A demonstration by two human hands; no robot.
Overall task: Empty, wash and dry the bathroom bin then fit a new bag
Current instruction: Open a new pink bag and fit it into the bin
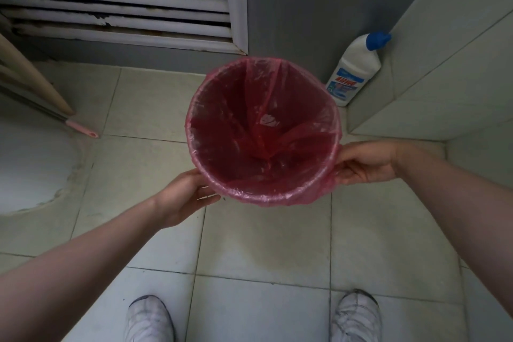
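looking left to right, my left hand [185,197] cups the bin [263,130] near its rim, fingers loosely curled on it; the bin sits upright between both hands, mouth up; my right hand [366,162] pinches the pink bag [277,198] overhang

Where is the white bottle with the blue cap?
The bottle stands on the floor in the corner, right of the bin, against the tiled wall.

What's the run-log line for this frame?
stage: bag fitted | bin: upright, held | pink bag: lines bin, folded over rim | left hand: holds bin side | right hand: grips bag at rim | nearby: cleaner bottle
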